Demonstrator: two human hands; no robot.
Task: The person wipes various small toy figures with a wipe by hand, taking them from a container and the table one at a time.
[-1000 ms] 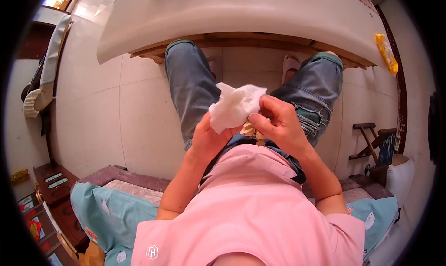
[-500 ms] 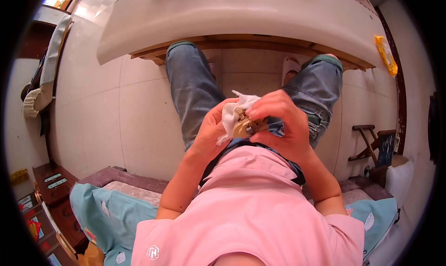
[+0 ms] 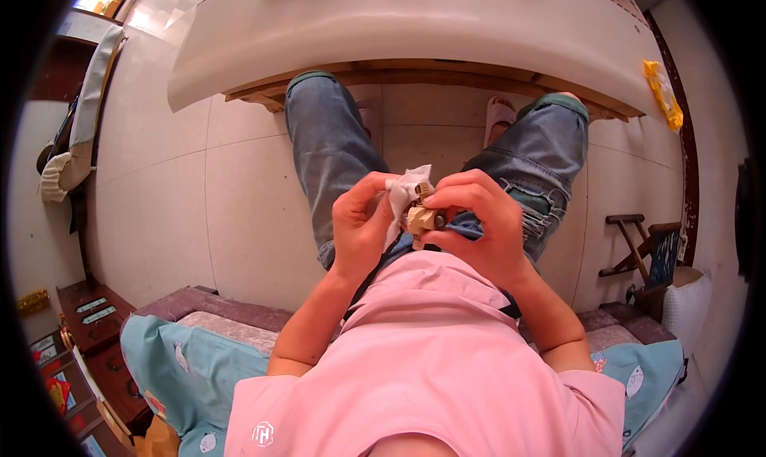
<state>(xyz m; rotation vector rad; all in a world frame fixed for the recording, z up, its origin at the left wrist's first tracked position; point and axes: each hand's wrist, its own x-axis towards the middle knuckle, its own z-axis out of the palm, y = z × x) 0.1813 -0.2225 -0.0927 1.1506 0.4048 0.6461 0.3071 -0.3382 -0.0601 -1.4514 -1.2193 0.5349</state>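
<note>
A small tan object with several jointed parts (image 3: 423, 219), maybe a figure, is held above my lap. My right hand (image 3: 483, 222) pinches it from the right between thumb and fingers. From the left, my left hand (image 3: 361, 224) grips a crumpled white tissue (image 3: 404, 191), which lies against the tan object's left side. Both hands are nearly touching, with the object and tissue between them. Its exact shape is too small to tell.
In front of my knees is a table with a white cover (image 3: 399, 26). A yellow packet (image 3: 663, 94) hangs at its right. A folding stool (image 3: 650, 250) stands at the right. Teal cloth (image 3: 187, 369) covers the seat; a dark wooden cabinet (image 3: 96, 321) is at the left.
The tissue, spread out over my left fingers a second ago, is now bunched beside the tan object. That object has come up into clearer view, and my right hand has shifted its hold on it.
</note>
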